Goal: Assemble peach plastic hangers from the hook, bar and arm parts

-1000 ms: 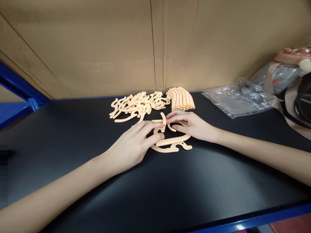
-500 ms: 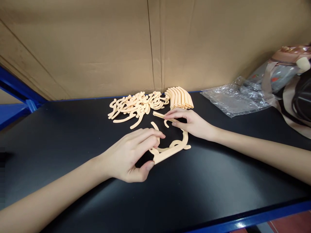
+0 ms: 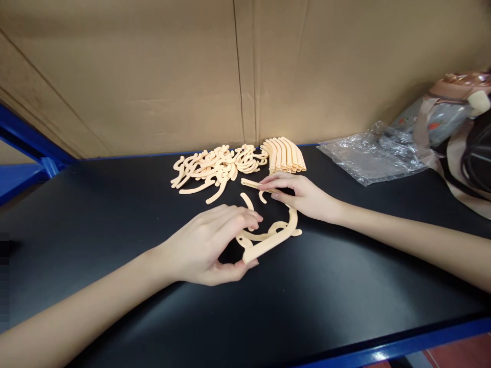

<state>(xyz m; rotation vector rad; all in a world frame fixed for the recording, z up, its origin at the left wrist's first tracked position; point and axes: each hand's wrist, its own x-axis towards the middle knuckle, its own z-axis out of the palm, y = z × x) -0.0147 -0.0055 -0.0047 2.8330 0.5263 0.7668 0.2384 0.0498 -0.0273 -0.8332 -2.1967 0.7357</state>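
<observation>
My left hand point(image 3: 215, 240) has its fingers curled over the left end of a beige plastic hanger arm point(image 3: 270, 244), with the thumb beneath that end. Behind this arm lie curved beige pieces, one with a small hole point(image 3: 243, 240). A loose curved piece point(image 3: 247, 201) lies just beyond my left fingertips. Farther back, my right hand point(image 3: 297, 191) pinches another slim beige hanger arm point(image 3: 250, 182) between thumb and fingers. Below it a small beige hook point(image 3: 263, 197) shows, partly hidden by the thumb.
A jumbled pile of curved beige hook pieces point(image 3: 215, 166) lies at the back of the black table point(image 3: 115, 214). Right of it stands a neat row of beige arms point(image 3: 284, 153). A clear plastic bag point(image 3: 368, 153) and a strapped bottle point(image 3: 441, 112) are at the right.
My left thumb has slid right and under the end of the near hanger arm, whose left end has shifted slightly. My right hand has hardly moved.
</observation>
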